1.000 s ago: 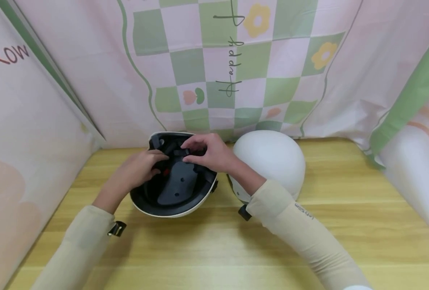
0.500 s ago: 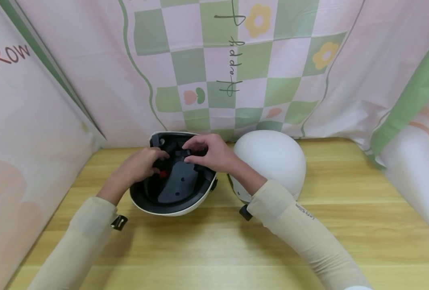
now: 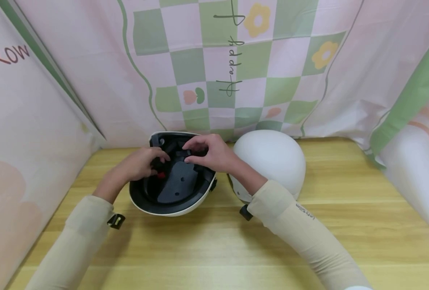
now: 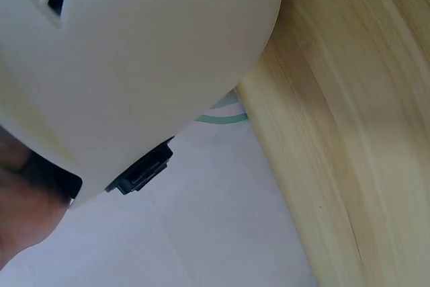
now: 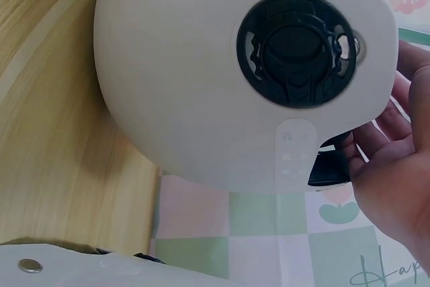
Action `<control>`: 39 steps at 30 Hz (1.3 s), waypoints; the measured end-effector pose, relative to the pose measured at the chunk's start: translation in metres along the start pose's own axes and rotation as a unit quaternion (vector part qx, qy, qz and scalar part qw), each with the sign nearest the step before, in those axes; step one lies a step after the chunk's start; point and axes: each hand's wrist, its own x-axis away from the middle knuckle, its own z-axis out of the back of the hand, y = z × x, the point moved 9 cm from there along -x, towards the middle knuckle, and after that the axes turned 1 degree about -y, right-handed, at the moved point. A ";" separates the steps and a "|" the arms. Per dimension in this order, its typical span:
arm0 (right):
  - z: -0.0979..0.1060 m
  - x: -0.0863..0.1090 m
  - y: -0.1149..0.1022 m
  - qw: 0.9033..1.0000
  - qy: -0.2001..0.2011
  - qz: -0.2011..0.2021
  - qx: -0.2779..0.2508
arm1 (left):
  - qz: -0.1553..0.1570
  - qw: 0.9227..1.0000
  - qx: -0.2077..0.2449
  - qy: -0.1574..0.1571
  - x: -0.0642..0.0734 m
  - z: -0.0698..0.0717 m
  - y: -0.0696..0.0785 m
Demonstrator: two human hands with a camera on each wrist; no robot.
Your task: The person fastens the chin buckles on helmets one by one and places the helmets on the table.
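A white helmet [image 3: 179,209] lies upside down, tilted so its black lining faces me. Inside it, my left hand [image 3: 136,165] grips the black chin strap, with a red tab [image 3: 161,175] showing below the thumb. Thumb and forefinger of my right hand [image 3: 214,155] pinch a black buckle [image 3: 183,153] near the far rim. In the left wrist view the vented shell [image 4: 168,52] covers most of that hand. From the right wrist, a round black fitting [image 5: 296,49] shows on the helmet's side, and the right fingers reach behind the rim.
A second white helmet [image 3: 270,163] stands dome up to the right, under my right forearm. Both rest on a wooden table [image 3: 199,253]. A printed curtain [image 3: 185,64] hangs right behind them, with more cloth [image 3: 29,133] along the left side.
My left hand has shifted slightly left, and the red tab has moved left and a little down with it. My right hand keeps its hold on the buckle, almost still.
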 end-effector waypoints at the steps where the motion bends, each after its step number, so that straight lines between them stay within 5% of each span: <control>1: 0.000 0.000 0.000 1.000 0.000 0.000 0.000 | -0.002 1.000 -0.003 -0.002 0.000 0.000 0.001; 8: 0.001 0.000 0.000 1.000 0.003 -0.001 -0.016 | 0.003 1.000 0.030 -0.003 -0.001 0.001 -0.004; 25: 0.002 0.000 0.004 1.000 0.005 -0.007 -0.023 | 0.002 0.996 -0.085 0.005 -0.004 -0.007 0.001; 34: 0.003 0.001 0.004 1.000 0.005 -0.009 -0.025 | -0.041 0.998 0.015 0.049 0.001 0.003 0.003; 39: 0.003 0.001 0.004 1.000 0.005 -0.007 -0.023 | -0.055 0.996 0.032 0.058 0.004 0.007 0.003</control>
